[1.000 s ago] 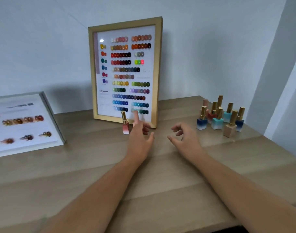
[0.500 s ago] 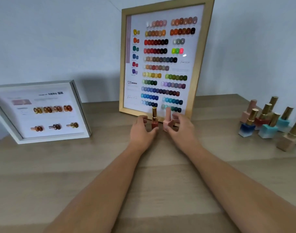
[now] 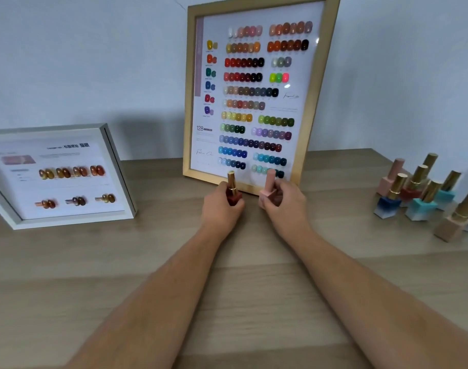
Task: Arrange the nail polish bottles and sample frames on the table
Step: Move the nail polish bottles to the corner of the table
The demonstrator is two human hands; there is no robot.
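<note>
A tall gold-framed colour sample chart (image 3: pixel 311 110) leans against the wall at the back of the wooden table (image 3: pixel 227 302). Just in front of its lower edge, my left hand (image 3: pixel 221 206) grips a dark red bottle with a gold cap (image 3: pixel 232 186). Beside it, my right hand (image 3: pixel 286 202) holds a pale pink bottle with a pink cap (image 3: pixel 268 186). Both bottles stand upright, a hand's width apart. A white-framed sample card (image 3: pixel 60 177) leans at the left.
A cluster of several nail polish bottles (image 3: pixel 424 198) stands at the right end of the table: blue, turquoise, red, pink and beige, most with gold caps. The wall runs close behind both frames. Bare wood lies in front of my forearms.
Both hands reached forward from open and empty to closing on the two bottles by the gold frame. The camera moved closer and to the left.
</note>
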